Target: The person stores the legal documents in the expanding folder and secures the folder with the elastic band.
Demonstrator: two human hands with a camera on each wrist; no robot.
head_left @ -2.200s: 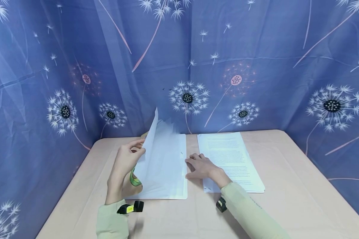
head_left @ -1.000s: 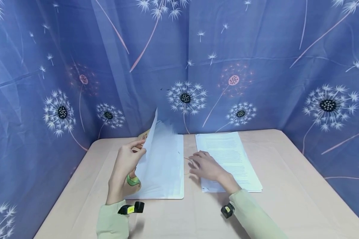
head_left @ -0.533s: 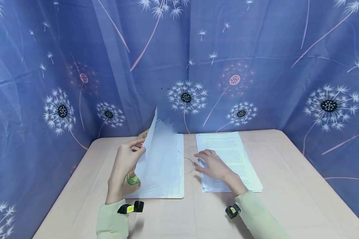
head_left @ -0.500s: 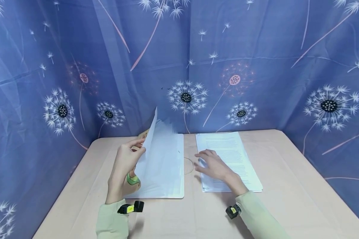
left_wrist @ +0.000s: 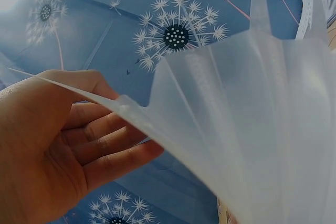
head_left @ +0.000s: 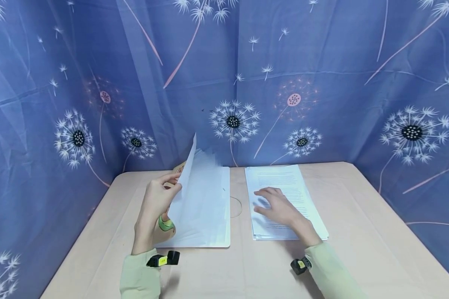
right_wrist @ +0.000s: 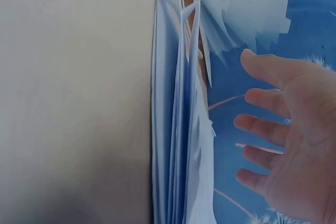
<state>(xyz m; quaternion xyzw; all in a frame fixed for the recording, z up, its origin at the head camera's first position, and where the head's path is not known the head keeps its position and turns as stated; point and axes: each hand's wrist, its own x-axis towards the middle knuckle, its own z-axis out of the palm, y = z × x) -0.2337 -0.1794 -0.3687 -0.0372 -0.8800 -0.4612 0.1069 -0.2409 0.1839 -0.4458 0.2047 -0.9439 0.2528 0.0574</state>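
Note:
An expanding file folder with translucent plastic dividers lies on the left of the table, its patterned cover lifted. My left hand pinches the edge of that cover; in the left wrist view the cover's edge runs between thumb and fingers, and the dividers fan out. From the folder's right side a thin elastic loop lies on the table. My right hand hovers over a stack of printed paper, fingers spread and holding nothing. Side-on in the right wrist view, the sheets look slightly parted.
A pale pink cloth covers the table. Blue curtains with dandelion prints rise behind it and along both sides. Each wrist carries a small black camera, the right one near the front of the table.
My right hand has moved right, from the folder's right edge to above the paper stack, and the elastic loop now lies uncovered. The left hand keeps its hold on the cover.

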